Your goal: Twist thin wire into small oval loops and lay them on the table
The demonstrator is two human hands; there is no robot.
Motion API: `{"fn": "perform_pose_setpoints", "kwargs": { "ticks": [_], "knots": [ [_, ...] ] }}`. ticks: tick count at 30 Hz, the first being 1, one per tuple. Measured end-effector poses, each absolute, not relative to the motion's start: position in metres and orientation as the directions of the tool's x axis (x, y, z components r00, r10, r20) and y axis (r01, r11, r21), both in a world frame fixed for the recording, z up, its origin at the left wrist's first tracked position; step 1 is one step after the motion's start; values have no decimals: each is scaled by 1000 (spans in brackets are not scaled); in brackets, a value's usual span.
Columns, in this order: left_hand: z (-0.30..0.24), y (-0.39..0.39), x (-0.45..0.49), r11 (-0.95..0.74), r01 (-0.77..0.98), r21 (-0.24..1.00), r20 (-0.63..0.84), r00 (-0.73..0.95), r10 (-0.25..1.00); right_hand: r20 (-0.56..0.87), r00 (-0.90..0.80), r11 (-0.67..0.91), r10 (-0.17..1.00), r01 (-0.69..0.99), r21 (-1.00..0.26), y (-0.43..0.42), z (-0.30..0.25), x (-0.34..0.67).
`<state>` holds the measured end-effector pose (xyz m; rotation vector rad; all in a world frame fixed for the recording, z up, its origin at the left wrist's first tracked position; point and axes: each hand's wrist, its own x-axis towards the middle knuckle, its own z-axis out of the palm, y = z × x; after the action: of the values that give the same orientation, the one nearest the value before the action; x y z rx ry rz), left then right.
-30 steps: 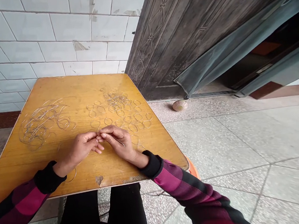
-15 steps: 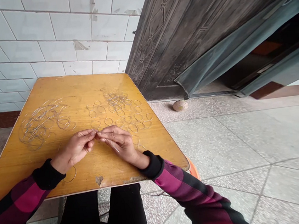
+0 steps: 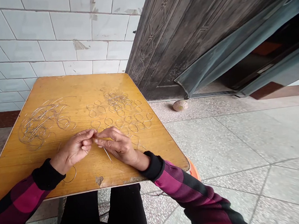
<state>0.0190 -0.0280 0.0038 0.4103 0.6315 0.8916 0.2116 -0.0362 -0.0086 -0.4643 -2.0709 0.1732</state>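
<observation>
Above the near part of the wooden table (image 3: pixel 87 184), my two hands meet fingertip to fingertip. My left hand (image 3: pixel 76 148) is closed in a pinch, with thumb and forefinger pressed together on a thin wire. My right hand (image 3: pixel 118 145) pinches close beside it; the free end of the thin wire (image 3: pixel 107 155) sticks out below its fingers toward me. Most of what lies between the fingertips is hidden. Beyond my right hand lie several small wire rings (image 3: pixel 133 127), some joined in figure-eight shapes. A tangle of longer wire pieces (image 3: pixel 37 127) spreads over the table's left side.
A heap of wire rings (image 3: pixel 117 100) lies farther back. Another curved wire (image 3: pixel 71 176) rests by my left cuff. White tiled wall (image 3: pixel 71 27) stands behind the table, a dark carved door (image 3: pixel 163 35) to the right. A round object (image 3: pixel 180 105) sits on the floor.
My right fingers have shifted slightly left and re-gripped. The wire's free end has swung from against the right palm to point down, farther left. My left hand has barely moved.
</observation>
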Motion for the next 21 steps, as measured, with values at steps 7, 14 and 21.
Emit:
{"fn": "perform_pose_setpoints", "kwargs": {
  "ticks": [7,14,21],
  "knots": [
    [5,-28,17,532,-624,573,-288,454,843,824,-462,945,327,148,-292,-35,-9,211],
    [15,-33,22,288,-489,823,-172,270,947,703,-420,742,574,-97,-663,-33,-7,212],
    [8,-38,25,61,-165,984,-16,265,964,515,-338,502,788,-132,-855,-36,-3,210]
  ]
}}
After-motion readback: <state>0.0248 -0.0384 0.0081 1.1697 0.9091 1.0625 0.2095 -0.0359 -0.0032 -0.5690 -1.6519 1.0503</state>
